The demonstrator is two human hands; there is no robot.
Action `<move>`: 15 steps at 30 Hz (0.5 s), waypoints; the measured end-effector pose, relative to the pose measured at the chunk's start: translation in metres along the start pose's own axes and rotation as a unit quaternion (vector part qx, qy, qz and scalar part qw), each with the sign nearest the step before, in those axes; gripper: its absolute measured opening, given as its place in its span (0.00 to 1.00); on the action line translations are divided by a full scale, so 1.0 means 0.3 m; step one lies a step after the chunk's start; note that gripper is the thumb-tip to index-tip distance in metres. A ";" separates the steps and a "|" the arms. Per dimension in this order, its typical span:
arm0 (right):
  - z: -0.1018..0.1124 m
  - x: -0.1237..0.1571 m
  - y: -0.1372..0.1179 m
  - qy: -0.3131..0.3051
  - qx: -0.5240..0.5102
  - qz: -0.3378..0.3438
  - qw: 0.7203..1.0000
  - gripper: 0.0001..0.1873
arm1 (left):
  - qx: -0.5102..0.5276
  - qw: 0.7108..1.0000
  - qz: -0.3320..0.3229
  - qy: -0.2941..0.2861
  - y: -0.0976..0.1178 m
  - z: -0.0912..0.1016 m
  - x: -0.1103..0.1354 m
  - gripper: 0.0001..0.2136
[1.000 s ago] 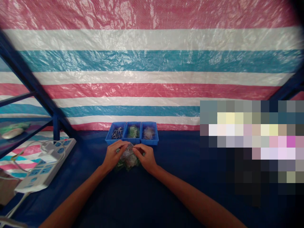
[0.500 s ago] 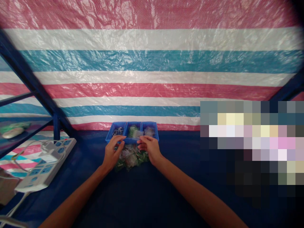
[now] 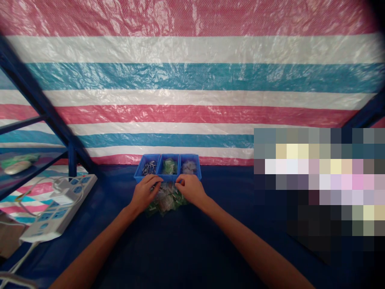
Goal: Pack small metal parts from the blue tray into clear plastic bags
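My left hand (image 3: pixel 146 193) is at the left of a pile of small clear and green plastic bags (image 3: pixel 167 200), its thumb and fingers curled together. Across from it, my right hand (image 3: pixel 192 189) has its fingers bent inward in a pinch at the pile's upper right. Whatever lies between the fingertips of either hand is too small to make out. Just beyond the hands stand three blue bins (image 3: pixel 170 155) side by side. Screws or similar small metal pieces (image 3: pixel 149 167) fill the left one. Green bags (image 3: pixel 170 166) lie in the middle one, and greyish clear bags (image 3: pixel 189 167) in the right one.
A white power strip (image 3: pixel 57 212) with a plugged-in adapter and cables lies on the left of the dark blue table (image 3: pixel 168 257). Behind the bins hangs a striped plastic sheet (image 3: pixel 180 114). A blue metal frame (image 3: pixel 39 100) stands at left. The right side is pixelated.
Both hands have come down and nearer, from the front of the bins to the pile. The clear bag seen between them earlier no longer shows over the middle bin.
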State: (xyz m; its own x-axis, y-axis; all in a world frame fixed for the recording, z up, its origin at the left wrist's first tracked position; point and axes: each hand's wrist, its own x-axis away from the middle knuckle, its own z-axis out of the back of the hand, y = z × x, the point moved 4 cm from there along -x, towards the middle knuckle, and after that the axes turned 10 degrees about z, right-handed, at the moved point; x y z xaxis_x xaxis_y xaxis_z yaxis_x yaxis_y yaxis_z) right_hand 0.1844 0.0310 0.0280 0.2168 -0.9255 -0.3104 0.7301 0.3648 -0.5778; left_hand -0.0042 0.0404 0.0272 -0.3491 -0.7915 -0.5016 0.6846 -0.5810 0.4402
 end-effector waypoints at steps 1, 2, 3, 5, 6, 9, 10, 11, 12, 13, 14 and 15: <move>-0.009 0.007 -0.006 -0.027 0.046 0.004 0.999 0.06 | -0.013 1.000 -0.011 -0.005 -0.003 -0.004 0.001 0.08; -0.019 0.013 -0.012 -0.049 0.083 0.007 0.995 0.07 | -0.022 1.000 -0.020 -0.008 -0.005 -0.007 0.003 0.08; -0.029 0.019 -0.016 -0.066 0.114 0.008 0.991 0.08 | -0.025 0.999 -0.026 -0.011 -0.006 -0.010 0.004 0.09; -0.044 0.028 -0.021 -0.084 0.152 0.000 0.985 0.12 | -0.025 0.999 -0.033 -0.013 -0.004 -0.014 0.006 0.09; -0.051 0.031 -0.020 -0.087 0.161 -0.007 0.983 0.13 | -0.024 0.999 -0.034 -0.015 -0.002 -0.015 0.007 0.09; -0.068 0.035 -0.012 -0.090 0.159 -0.030 0.983 0.17 | -0.026 0.999 -0.037 -0.026 0.006 -0.023 0.009 0.09; -0.074 0.035 -0.007 -0.092 0.151 -0.036 0.984 0.17 | -0.027 0.998 -0.039 -0.028 0.008 -0.025 0.009 0.09; -0.080 0.035 -0.001 -0.092 0.141 -0.043 0.985 0.17 | -0.030 0.998 -0.041 -0.030 0.010 -0.027 0.010 0.09; -0.086 0.034 0.005 -0.090 0.128 -0.049 0.986 0.15 | -0.033 0.998 -0.044 -0.031 0.012 -0.028 0.010 0.09; -0.090 0.032 0.012 -0.086 0.115 -0.055 0.988 0.14 | -0.036 0.998 -0.047 -0.032 0.014 -0.030 0.011 0.09; -0.094 0.030 0.020 -0.081 0.100 -0.061 0.990 0.12 | -0.039 0.997 -0.049 -0.034 0.015 -0.031 0.012 0.09; -0.097 0.028 0.027 -0.075 0.085 -0.065 0.991 0.11 | -0.043 0.997 -0.050 -0.038 0.015 -0.033 0.012 0.09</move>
State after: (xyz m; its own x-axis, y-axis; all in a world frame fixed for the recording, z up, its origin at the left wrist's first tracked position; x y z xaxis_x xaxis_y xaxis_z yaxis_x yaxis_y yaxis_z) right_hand 0.1731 0.0291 -0.0014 0.1981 -0.9731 -0.1173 0.8545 0.2302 -0.4657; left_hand 0.0039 0.0367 0.0200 -0.4642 -0.7441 -0.4804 0.6944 -0.6424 0.3241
